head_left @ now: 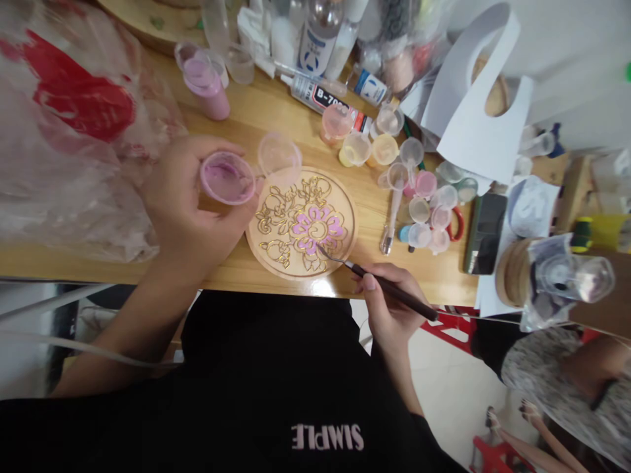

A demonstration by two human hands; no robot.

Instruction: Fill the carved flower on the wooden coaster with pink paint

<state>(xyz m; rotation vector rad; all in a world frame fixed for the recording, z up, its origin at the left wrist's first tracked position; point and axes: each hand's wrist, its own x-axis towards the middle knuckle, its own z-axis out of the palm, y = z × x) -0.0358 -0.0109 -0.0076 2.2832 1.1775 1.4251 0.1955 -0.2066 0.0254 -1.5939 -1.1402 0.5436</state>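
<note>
My left hand (pixel 192 203) is closed round a small plastic cup (pixel 227 179) with pinkish-purple paint inside. The cup's clear hinged lid (pixel 280 159) hangs open over the edge of a round wooden plate (pixel 256 246). Gold raised outlines of flowers cover the plate, and the large flower (pixel 318 230) has petals filled with pinkish purple. In my right hand (pixel 392 295) is a dark-handled spatula (pixel 394 292), gripped like a pen. Its thin metal tip reaches the lower petals of the large flower.
Several small lidded paint cups (pixel 419 210) cluster right of the plate, beside a clear-handled brush (pixel 393 220). Behind them lie a glue tube (pixel 325 102) and bottles (pixel 318 39). A pink bottle (pixel 210 89) stands back left, near a plastic bag (pixel 83 131). A dark phone (pixel 486 233) lies right.
</note>
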